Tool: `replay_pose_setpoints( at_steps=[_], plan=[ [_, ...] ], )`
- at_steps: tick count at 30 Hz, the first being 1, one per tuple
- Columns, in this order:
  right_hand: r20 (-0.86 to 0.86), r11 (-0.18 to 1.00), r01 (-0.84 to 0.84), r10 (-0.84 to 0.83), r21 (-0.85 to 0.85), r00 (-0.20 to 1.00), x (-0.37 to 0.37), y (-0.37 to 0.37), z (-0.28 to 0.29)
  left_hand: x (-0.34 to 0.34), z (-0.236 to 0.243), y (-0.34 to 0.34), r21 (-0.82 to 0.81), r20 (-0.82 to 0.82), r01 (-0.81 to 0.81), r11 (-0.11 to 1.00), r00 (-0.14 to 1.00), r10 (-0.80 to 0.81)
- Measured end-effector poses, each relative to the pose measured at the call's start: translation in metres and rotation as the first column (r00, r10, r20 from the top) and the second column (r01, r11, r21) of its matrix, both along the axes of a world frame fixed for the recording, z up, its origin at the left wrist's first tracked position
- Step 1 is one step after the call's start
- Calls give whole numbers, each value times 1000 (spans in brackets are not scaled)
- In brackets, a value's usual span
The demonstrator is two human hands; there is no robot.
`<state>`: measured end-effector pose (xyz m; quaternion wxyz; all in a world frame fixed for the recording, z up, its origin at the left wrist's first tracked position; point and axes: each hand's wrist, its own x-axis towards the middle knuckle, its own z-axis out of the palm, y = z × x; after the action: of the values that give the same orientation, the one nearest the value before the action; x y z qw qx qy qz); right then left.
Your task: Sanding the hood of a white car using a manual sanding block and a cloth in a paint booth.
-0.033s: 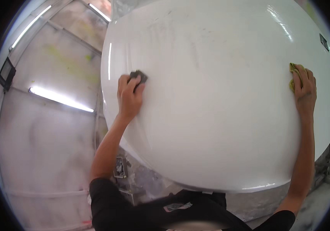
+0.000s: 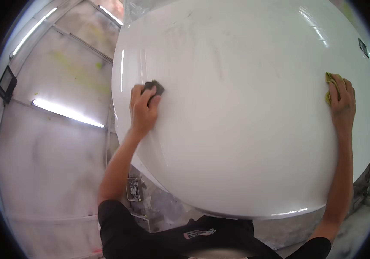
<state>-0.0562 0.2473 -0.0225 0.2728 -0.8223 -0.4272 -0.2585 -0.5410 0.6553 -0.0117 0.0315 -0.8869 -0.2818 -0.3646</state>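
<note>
A large, glossy white panel, looking like a car hood, spreads out in front of me, with faint grey smudges toward its far side. Near its left edge my left hand is closed around a small dark grey pad, pressed to the white surface. Far over on the right side, my right hand grips a crumpled yellow-green cloth that rests against the panel. The fingers partly hide both the pad and the cloth.
A pale, paint-stained wall with a bright tube light rises on the left. Below the panel's near left edge stands a small tray with things in it. Clear plastic sheeting hangs by the far left corner.
My left hand and the dark pad have shifted very slightly to the left. The right hand with its cloth has hardly moved.
</note>
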Motion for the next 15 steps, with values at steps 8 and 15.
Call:
replay_pose_setpoints(
  at_steps=[8, 15],
  plan=[
    [-9, 999, -12, 12, 36, 1000, 9, -3, -2, 98, 40, 160, 76, -23, -369, 926, 928, 372],
    [11, 1000, 22, -22, -17, 1000, 9, 1, -5, -35, -8, -69, -52, 27, 66, 996, 998, -65]
  ],
)
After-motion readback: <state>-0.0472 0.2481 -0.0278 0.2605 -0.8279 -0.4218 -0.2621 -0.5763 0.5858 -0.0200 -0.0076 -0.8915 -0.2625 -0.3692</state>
